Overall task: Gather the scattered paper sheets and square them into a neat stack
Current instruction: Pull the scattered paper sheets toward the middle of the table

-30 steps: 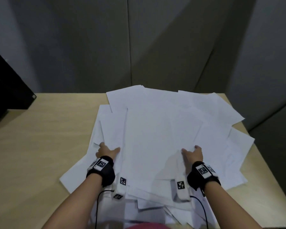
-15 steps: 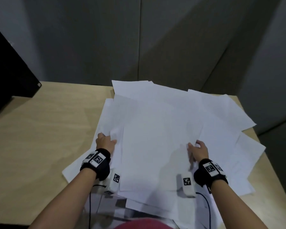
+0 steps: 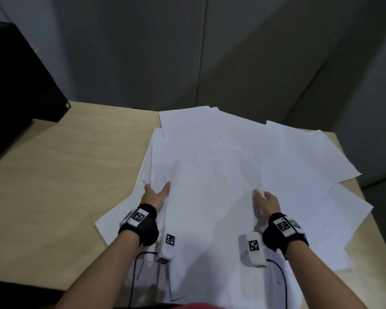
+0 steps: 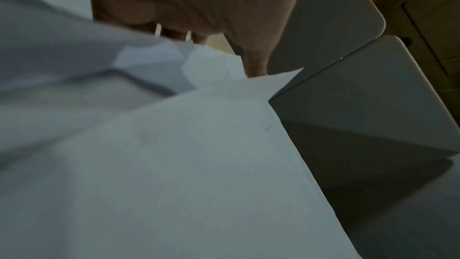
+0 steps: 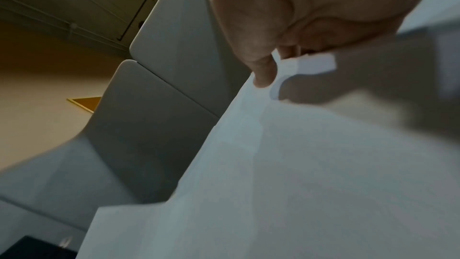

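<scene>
Several white paper sheets [image 3: 214, 152] lie fanned in a loose overlapping pile on the wooden table [image 3: 65, 175]. My left hand [image 3: 156, 192] grips the left edge of the middle bunch of sheets [image 3: 212, 197], and my right hand [image 3: 265, 201] grips its right edge. In the left wrist view the thumb [image 4: 254, 62] presses on top of the sheets [image 4: 199, 164] while the fingers sit under them. The right wrist view shows the same pinch: the thumb [image 5: 263, 74] is above the paper [image 5: 298, 164] and the fingers are below.
A black box [image 3: 13, 74] stands at the table's far left. Grey partition panels [image 3: 210, 52] close off the back. Sheets overhang the table's right edge [image 3: 354, 208] and the near edge. Bare wood lies left of the pile.
Both hands have shifted from lying on the pile to pinching the side edges of the middle bunch, whose sides now curl up slightly. The head camera has tilted.
</scene>
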`<act>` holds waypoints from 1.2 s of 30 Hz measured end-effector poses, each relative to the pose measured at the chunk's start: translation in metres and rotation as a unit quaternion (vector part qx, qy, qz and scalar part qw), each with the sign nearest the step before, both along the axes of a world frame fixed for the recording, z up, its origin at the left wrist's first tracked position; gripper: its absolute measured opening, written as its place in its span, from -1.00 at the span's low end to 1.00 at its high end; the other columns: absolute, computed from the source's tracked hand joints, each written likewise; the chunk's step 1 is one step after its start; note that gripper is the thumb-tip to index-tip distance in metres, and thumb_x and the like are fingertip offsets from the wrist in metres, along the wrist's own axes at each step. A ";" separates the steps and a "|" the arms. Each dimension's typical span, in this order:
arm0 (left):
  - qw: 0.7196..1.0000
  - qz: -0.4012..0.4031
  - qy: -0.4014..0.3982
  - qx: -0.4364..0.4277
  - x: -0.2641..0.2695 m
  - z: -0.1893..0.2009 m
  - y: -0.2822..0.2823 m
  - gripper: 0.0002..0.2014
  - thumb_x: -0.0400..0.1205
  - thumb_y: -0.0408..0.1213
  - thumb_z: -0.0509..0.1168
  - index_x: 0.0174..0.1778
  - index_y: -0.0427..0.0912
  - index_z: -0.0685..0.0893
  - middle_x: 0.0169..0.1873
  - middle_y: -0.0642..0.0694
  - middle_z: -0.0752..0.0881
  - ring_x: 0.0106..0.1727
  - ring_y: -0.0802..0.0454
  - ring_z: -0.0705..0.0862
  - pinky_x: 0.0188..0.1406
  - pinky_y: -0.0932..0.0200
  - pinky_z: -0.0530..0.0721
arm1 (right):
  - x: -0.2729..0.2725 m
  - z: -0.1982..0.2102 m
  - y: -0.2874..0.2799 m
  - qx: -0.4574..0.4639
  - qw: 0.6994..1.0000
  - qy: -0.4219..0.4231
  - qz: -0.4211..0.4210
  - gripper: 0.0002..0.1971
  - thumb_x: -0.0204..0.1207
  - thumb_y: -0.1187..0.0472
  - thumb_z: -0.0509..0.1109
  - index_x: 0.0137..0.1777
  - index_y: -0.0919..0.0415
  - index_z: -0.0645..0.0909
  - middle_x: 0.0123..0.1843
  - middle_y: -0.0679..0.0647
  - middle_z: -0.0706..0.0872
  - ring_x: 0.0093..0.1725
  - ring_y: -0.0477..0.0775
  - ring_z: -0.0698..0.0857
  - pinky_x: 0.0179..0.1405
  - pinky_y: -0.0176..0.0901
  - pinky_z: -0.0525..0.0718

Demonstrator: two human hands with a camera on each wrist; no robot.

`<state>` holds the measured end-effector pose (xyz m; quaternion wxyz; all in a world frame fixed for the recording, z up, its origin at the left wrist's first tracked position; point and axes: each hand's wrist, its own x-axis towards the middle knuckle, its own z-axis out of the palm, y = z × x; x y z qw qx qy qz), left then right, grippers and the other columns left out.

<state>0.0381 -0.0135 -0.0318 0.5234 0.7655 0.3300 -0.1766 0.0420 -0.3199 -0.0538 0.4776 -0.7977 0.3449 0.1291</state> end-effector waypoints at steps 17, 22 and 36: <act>0.991 -0.040 -0.097 0.085 -0.006 -0.011 0.016 -0.52 0.47 -0.54 0.39 0.35 -0.37 0.54 0.27 -0.41 0.62 0.24 -0.30 0.65 0.22 0.08 0.55 | -0.020 0.013 -0.052 -0.269 0.958 0.022 0.101 -0.20 0.48 -0.07 0.38 0.63 0.15 0.10 0.70 0.17 0.04 0.68 0.18 -0.02 0.59 0.18 0.12; 0.989 -0.075 -0.092 0.089 -0.009 -0.009 0.004 -0.41 0.50 -0.38 0.41 0.46 -0.30 0.44 0.39 -0.37 0.47 0.39 -0.29 0.52 0.42 -0.06 0.48 | 0.009 0.021 -0.069 -0.244 0.955 0.082 0.148 -0.19 0.48 -0.18 0.33 0.61 0.17 0.12 0.60 0.26 0.25 0.58 0.31 0.23 0.51 0.26 0.26; 0.989 0.090 -0.118 0.014 0.002 -0.021 0.021 -0.57 0.59 -0.42 0.29 0.40 -0.31 0.49 0.32 -0.30 0.62 0.36 -0.26 0.59 0.37 -0.01 0.49 | -0.039 0.009 -0.019 -0.099 0.995 -0.018 0.018 -0.66 0.47 0.39 0.37 0.25 0.39 0.51 0.25 0.38 0.62 0.10 0.27 0.61 -0.05 -0.25 0.40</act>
